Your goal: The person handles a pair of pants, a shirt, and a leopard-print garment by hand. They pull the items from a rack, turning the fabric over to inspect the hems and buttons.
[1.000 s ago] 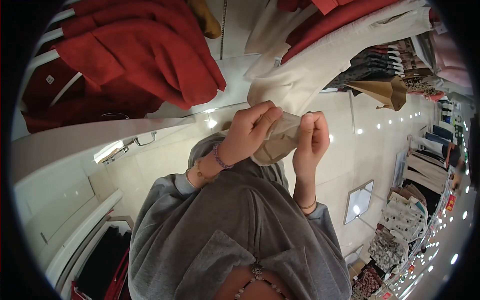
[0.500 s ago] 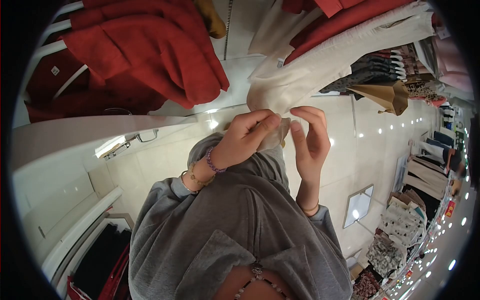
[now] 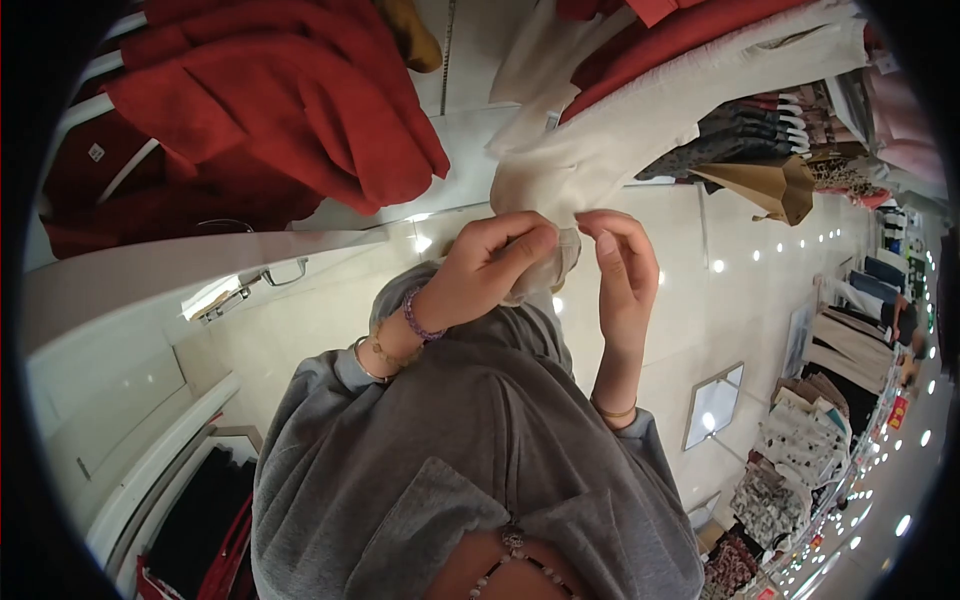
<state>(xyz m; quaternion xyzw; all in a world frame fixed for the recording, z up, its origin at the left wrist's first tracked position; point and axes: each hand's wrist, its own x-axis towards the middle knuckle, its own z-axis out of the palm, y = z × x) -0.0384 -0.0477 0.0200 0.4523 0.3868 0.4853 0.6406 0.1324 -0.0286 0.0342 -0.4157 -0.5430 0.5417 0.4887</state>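
Observation:
A cream garment (image 3: 600,150) hangs in front of me, its lower end narrowing toward my hands. The fingers and thumb of my left hand (image 3: 490,265) are closed on a thin, gathered, sheer end of this fabric (image 3: 565,262). Part of the cloth is hidden behind that hand, and the rest droops below the fingertips. On the other side of it is my right hand (image 3: 627,275), raised with curved fingers and the thumb apart from the cloth. Its index fingertip is right at the fabric's upper edge.
Red garments (image 3: 270,110) hang at the upper left above a white panel (image 3: 180,265) with a metal handle. A brown cone-shaped object (image 3: 765,185) is at the right. A small framed mirror (image 3: 714,405) stands low on the tiled floor, near racks of clothes (image 3: 800,440).
My right thumb has drawn back from the sheer fabric, with the fingers still near its top edge. My left hand keeps its pinch and has shifted slightly left. More of the gathered end shows.

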